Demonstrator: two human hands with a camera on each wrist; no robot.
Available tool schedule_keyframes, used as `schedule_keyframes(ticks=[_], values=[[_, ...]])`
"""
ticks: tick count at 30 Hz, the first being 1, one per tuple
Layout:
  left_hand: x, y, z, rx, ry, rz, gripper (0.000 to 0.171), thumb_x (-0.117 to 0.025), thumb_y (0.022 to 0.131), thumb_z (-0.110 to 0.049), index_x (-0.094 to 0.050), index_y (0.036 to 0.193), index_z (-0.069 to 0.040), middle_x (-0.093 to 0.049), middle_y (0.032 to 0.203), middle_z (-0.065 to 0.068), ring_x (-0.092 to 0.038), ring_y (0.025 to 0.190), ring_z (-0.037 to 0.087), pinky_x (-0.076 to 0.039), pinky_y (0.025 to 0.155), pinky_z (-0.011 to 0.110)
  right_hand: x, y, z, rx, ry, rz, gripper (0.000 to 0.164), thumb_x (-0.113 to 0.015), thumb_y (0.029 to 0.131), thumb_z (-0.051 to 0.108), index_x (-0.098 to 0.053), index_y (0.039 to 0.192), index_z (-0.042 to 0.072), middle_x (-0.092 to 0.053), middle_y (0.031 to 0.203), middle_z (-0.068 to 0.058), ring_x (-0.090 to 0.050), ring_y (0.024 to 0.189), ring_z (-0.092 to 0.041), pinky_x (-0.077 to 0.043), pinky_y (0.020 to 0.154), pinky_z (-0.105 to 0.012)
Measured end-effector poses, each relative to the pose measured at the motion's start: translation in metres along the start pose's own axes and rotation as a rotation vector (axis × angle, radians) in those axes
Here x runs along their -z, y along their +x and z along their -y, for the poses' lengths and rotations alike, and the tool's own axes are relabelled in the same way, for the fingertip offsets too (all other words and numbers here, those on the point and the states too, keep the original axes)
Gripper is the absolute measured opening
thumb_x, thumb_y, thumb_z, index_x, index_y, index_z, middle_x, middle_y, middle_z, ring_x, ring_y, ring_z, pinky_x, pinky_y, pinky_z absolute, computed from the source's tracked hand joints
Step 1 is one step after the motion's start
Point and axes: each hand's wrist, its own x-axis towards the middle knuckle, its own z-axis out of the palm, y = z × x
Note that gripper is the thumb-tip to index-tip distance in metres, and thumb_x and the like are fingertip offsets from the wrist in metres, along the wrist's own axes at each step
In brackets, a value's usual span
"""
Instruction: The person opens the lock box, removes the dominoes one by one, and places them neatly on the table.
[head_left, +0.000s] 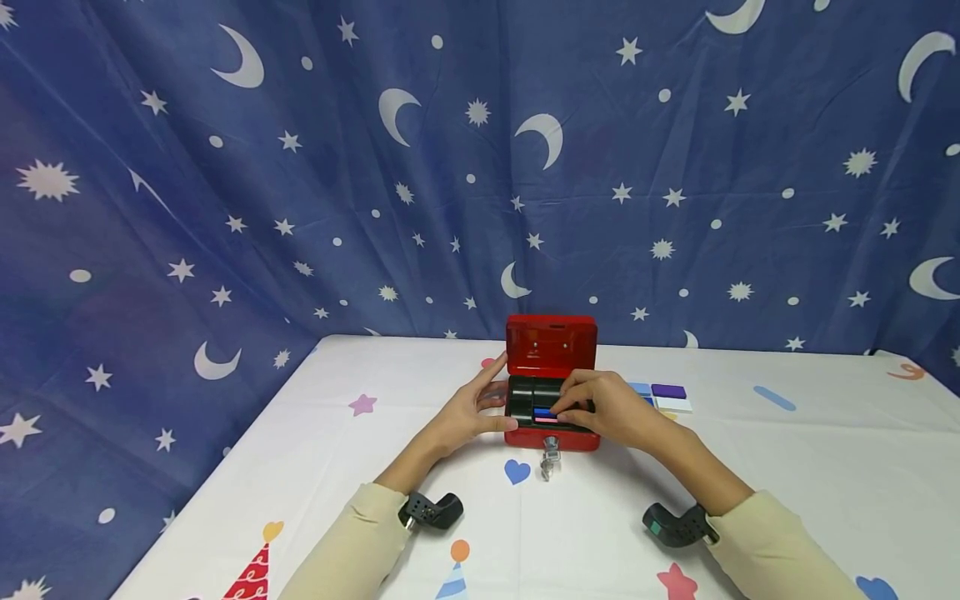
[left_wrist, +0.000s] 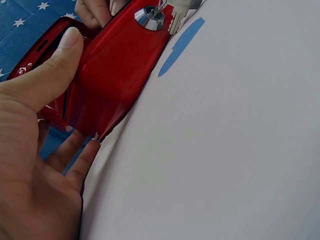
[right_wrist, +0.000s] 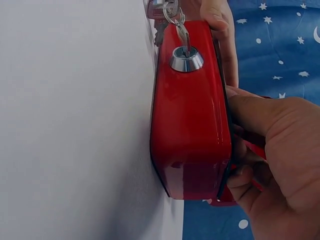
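A red metal cash box (head_left: 573, 439) stands on the table with its lid (head_left: 551, 346) raised and a black compartment tray (head_left: 522, 392) inside. My left hand (head_left: 467, 418) rests against the box's left end, thumb along the front rim and the other fingers spread at the side and towards the lid. Over the tray, my right hand (head_left: 611, 407) reaches in with curled fingers. Its thumb and index finger pinch the end of a small blue block (head_left: 543, 412). Just in front of that block lies a pink block (head_left: 546, 420). Keys (head_left: 547, 468) hang from the front lock (left_wrist: 149, 18).
Right of the box, partly behind my right hand, lie a purple block (head_left: 668, 391), a white block (head_left: 673, 405) and a light blue block (head_left: 640, 388). The white tablecloth (head_left: 825, 467) has printed shapes. A blue star-patterned curtain (head_left: 465, 167) hangs behind the table.
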Motion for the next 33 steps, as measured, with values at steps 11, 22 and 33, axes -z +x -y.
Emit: schedule_keyframes(ticks=[11,22,33], values=[[-0.0014,-0.0006,-0.0007,0.008,-0.003,0.001,0.094,-0.073,0.082,-0.003,-0.015,0.155,-0.017,-0.033,0.148,0.024,-0.040,0.128,0.042,-0.034,0.104,0.053,-0.0016,-0.0015,-0.0008,0.005,-0.030,-0.026,0.016,-0.079,0.078,0.012,-0.079,0.094,0.014,-0.058,0.092,0.005,-0.054,0.085,-0.013,-0.052,0.074,-0.028],[0.0004,0.0008,0.0007,-0.009,-0.010,0.005,0.095,-0.073,0.081,-0.002,-0.015,0.155,-0.016,-0.035,0.146,0.024,-0.041,0.127,0.041,-0.034,0.105,0.051,-0.0012,0.0000,-0.0005,0.002,-0.034,-0.041,0.015,-0.079,0.078,0.008,-0.079,0.092,0.014,-0.058,0.089,0.006,-0.054,0.083,-0.012,-0.053,0.072,-0.026],[0.0000,0.0004,0.0009,0.004,-0.031,0.004,0.094,-0.073,0.081,0.000,-0.016,0.155,-0.017,-0.035,0.146,0.024,-0.043,0.126,0.042,-0.037,0.103,0.051,-0.0021,-0.0004,-0.0011,0.025,-0.032,-0.056,0.020,-0.078,0.078,0.004,-0.079,0.092,0.018,-0.055,0.088,0.007,-0.052,0.080,-0.011,-0.051,0.066,-0.022]])
